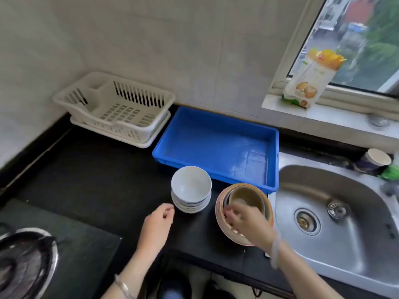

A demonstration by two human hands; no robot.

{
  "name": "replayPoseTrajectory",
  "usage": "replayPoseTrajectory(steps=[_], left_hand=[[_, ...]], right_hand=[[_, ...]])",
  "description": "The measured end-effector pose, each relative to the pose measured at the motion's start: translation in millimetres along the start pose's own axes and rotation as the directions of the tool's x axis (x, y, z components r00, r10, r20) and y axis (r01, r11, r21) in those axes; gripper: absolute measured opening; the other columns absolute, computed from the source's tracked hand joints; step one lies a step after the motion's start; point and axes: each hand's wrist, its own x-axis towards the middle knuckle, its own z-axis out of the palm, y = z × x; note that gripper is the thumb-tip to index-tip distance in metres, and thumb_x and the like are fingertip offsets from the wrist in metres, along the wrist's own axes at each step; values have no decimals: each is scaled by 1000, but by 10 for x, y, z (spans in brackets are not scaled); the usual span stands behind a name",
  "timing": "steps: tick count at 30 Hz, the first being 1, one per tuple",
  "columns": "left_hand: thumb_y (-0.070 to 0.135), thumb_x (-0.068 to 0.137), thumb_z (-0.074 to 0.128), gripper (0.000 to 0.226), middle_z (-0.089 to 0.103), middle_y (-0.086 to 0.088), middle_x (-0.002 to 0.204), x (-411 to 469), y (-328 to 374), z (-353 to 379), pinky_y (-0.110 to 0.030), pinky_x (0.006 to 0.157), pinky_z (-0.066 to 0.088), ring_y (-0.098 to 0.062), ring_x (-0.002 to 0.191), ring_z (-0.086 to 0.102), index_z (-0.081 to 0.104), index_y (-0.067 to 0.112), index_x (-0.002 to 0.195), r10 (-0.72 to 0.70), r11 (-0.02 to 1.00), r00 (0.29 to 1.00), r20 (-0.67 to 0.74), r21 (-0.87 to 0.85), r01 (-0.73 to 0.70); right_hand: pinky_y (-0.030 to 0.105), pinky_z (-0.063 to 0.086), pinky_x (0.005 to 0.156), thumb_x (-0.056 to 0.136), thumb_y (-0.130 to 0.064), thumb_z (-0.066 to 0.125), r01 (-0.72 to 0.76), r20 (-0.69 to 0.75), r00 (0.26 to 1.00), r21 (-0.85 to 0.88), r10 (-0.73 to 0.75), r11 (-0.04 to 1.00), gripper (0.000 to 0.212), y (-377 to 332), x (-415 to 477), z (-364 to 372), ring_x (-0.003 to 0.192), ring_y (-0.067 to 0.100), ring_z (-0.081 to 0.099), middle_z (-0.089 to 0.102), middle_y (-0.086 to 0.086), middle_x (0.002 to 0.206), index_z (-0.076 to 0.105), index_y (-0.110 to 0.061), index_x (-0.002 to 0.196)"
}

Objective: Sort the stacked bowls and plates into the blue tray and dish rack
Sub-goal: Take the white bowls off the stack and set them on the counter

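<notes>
A stack of white bowls [191,189] stands on the black counter in front of the blue tray [218,145], which holds nothing. To its right sits a stack of tan and orange-rimmed plates and bowls [246,197]. My right hand [245,223] reaches over this stack, its fingers curled on the near left rim; motion blur hides the grip. My left hand [158,221] hovers just left of the white bowls with loosely curled fingers and nothing in it. The white dish rack [114,108] stands at the back left, also with nothing in it.
A steel sink [336,214] lies to the right, with a paper cup [374,161] behind it. A stove burner [23,262] sits at the lower left. A food packet [311,80] leans on the window sill.
</notes>
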Motion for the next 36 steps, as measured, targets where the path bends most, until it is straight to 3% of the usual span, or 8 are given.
replayPoseTrajectory(steps=[3, 6, 10, 17, 22, 27, 31, 36], left_hand=[[28, 93, 48, 27, 65, 6, 106, 147, 202, -31, -39, 87, 52, -17, 95, 63, 59, 24, 118, 51, 998, 990, -130, -38, -57], [26, 94, 49, 36, 59, 0, 123, 256, 349, -20, -42, 92, 51, -20, 106, 60, 52, 20, 129, 34, 998, 993, -114, -42, -39], [24, 94, 48, 37, 58, -5, 126, 355, 357, -12, -43, 93, 51, -21, 109, 58, 51, 18, 130, 2, 997, 996, -91, -73, -9], [24, 94, 48, 38, 56, -4, 128, 439, 351, 23, -43, 95, 50, -21, 115, 55, 49, 18, 132, -39, 990, 997, -73, -139, 29], [28, 97, 40, 32, 62, -2, 112, 473, 339, 26, -42, 93, 51, -17, 102, 60, 56, 18, 123, -88, 976, 994, -62, -207, 73], [23, 95, 46, 29, 64, -2, 113, 533, 379, 39, -41, 91, 52, -17, 101, 61, 59, 18, 121, -108, 980, 991, -80, -175, 93], [22, 90, 56, 31, 61, -1, 117, 547, 451, 96, -39, 91, 51, -20, 107, 59, 58, 19, 121, -118, 991, 984, -132, -84, 108], [17, 87, 59, 20, 65, 1, 106, 514, 561, 170, -26, 73, 44, -12, 91, 57, 62, 22, 106, -122, 991, 952, -281, 18, 132]], right_hand=[[21, 40, 60, 94, -36, 47, 26, -228, 972, -104, -50, 994, 21, -258, 429, -27, 67, 7, 55, 63, -12, 82, 57, -28, 110], [26, 40, 62, 93, -38, 48, -39, -244, 970, -53, 25, 998, 31, -458, 723, 58, 76, 16, 56, 64, -4, 86, 55, -19, 116], [29, 38, 69, 91, -39, 49, -104, -285, 956, -110, 68, 988, 33, -514, 920, 147, 92, 26, 59, 66, 6, 99, 57, -16, 114], [29, 39, 59, 94, -18, 44, -110, -242, 970, -376, 17, 920, 14, -611, 1072, 157, 69, 26, 49, 64, 14, 93, 50, -7, 101], [27, 33, 57, 92, -14, 42, -75, -193, 981, -325, 12, 943, 16, -595, 1104, 71, 67, 25, 44, 59, 15, 82, 47, -8, 79], [24, 31, 54, 95, -22, 48, -19, -266, 963, -199, -35, 980, 19, -495, 1018, -40, 68, 20, 47, 58, 5, 80, 60, -8, 96], [21, 33, 53, 94, -22, 49, 5, -300, 953, -130, -44, 992, 15, -445, 982, -199, 66, 21, 53, 58, 4, 72, 58, -13, 85], [24, 43, 63, 94, -22, 49, 35, -290, 956, -76, -55, 997, 14, -424, 963, -337, 69, 27, 59, 60, 6, 77, 56, -14, 85]])
